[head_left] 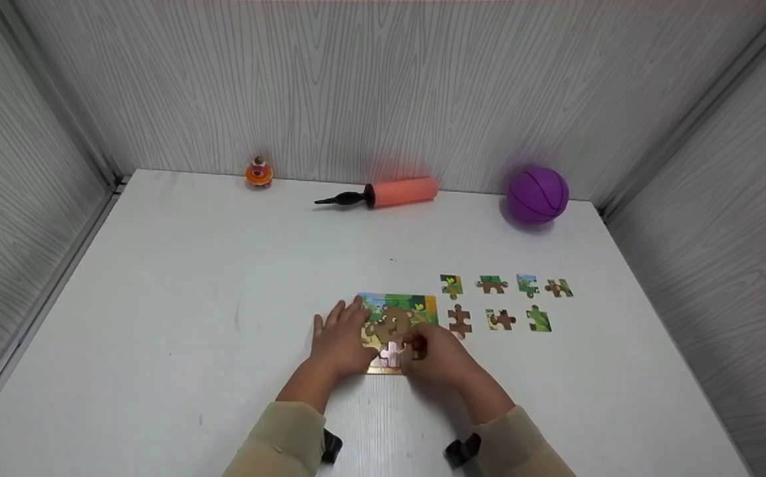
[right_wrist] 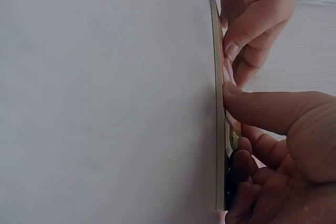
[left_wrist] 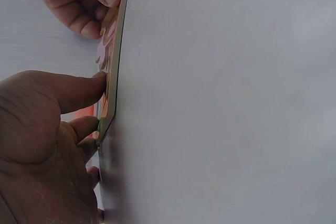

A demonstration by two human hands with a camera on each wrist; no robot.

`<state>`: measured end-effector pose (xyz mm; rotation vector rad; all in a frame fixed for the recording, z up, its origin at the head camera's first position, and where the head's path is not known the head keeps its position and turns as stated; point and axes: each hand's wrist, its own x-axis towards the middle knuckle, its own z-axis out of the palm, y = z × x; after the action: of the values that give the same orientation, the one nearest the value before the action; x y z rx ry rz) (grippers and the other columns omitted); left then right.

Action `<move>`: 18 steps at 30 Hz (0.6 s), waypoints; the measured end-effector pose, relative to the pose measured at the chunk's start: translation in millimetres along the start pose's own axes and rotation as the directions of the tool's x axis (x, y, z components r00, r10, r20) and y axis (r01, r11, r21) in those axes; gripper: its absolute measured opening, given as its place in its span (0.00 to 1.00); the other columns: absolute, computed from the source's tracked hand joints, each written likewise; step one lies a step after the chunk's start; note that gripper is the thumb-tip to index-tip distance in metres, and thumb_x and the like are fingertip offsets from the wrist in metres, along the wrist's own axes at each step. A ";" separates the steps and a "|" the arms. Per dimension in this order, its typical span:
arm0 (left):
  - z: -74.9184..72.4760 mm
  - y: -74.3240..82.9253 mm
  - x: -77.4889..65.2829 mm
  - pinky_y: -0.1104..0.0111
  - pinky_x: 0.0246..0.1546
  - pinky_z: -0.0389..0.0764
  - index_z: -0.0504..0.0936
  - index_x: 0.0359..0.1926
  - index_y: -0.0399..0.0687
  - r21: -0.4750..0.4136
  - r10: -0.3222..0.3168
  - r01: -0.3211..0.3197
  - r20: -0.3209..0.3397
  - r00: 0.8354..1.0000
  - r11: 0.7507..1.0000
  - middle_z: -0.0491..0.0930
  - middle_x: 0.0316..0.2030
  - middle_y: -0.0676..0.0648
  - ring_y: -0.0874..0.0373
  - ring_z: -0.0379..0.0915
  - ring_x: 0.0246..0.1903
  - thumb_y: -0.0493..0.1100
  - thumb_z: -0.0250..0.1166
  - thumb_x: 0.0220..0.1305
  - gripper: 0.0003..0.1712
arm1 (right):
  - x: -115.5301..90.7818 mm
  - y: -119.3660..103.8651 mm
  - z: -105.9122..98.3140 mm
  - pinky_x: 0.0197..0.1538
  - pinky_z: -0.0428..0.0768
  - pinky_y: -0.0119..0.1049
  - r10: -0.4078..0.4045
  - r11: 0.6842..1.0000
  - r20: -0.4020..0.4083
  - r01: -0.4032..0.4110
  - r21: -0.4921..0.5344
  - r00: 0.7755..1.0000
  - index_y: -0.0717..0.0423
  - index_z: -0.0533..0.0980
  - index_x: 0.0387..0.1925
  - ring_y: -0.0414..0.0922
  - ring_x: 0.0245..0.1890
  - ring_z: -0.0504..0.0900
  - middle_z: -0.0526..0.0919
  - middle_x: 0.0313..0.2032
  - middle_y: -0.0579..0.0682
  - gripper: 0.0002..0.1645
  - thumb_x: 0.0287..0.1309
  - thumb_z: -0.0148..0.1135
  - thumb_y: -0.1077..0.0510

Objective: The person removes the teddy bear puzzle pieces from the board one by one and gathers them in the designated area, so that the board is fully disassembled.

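A jigsaw board with a cartoon bear picture lies on the white table, partly filled in. My left hand rests over its left edge, fingers spread and thumb on the lower left part. At the lower right, my right hand pinches a puzzle piece between thumb and fingers, close over the board; the fingers hide most of it. A shiny pinkish piece sits between the two thumbs, its edge standing above the frame in the left wrist view. The board's right bottom corner is hidden by my right hand.
Several loose pieces lie right of the board in two rows, among them a brown piece and a green piece. Along the back wall stand a small orange toy, an orange hand pump and a purple ball.
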<state>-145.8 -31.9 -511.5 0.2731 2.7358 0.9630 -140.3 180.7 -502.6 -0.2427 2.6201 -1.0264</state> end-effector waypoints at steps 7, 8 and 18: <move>1.6 -0.1 -0.4 0.32 0.77 0.38 0.71 0.75 0.42 0.006 -0.003 0.003 -0.003 1.000 1.000 0.56 0.82 0.41 0.38 0.45 0.81 0.45 0.73 0.62 0.42 | -7.2 3.8 4.0 0.46 0.81 0.43 -0.014 0.998 0.003 0.014 0.054 1.000 0.49 0.77 0.49 0.46 0.42 0.77 0.80 0.40 0.46 0.22 0.57 0.79 0.63; 1.6 0.1 -0.3 0.32 0.77 0.39 0.71 0.75 0.41 0.007 -0.001 0.001 -0.007 1.000 1.000 0.57 0.82 0.41 0.38 0.45 0.81 0.45 0.73 0.62 0.42 | -8.1 3.9 4.8 0.47 0.81 0.44 -0.012 0.998 0.006 0.012 0.057 1.000 0.48 0.76 0.49 0.47 0.43 0.77 0.79 0.41 0.45 0.24 0.55 0.80 0.63; 1.0 0.5 -1.2 0.33 0.77 0.37 0.71 0.75 0.42 -0.016 0.000 0.000 -0.011 1.000 1.000 0.56 0.82 0.41 0.38 0.44 0.81 0.45 0.74 0.62 0.42 | -12.3 8.3 7.7 0.45 0.80 0.42 -0.073 0.992 -0.024 0.075 0.105 0.997 0.51 0.77 0.52 0.45 0.40 0.78 0.81 0.42 0.45 0.27 0.53 0.79 0.69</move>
<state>-144.3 -31.2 -511.8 0.2656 2.7360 0.9892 -126.4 185.1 -510.8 -0.3077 2.5821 -1.1944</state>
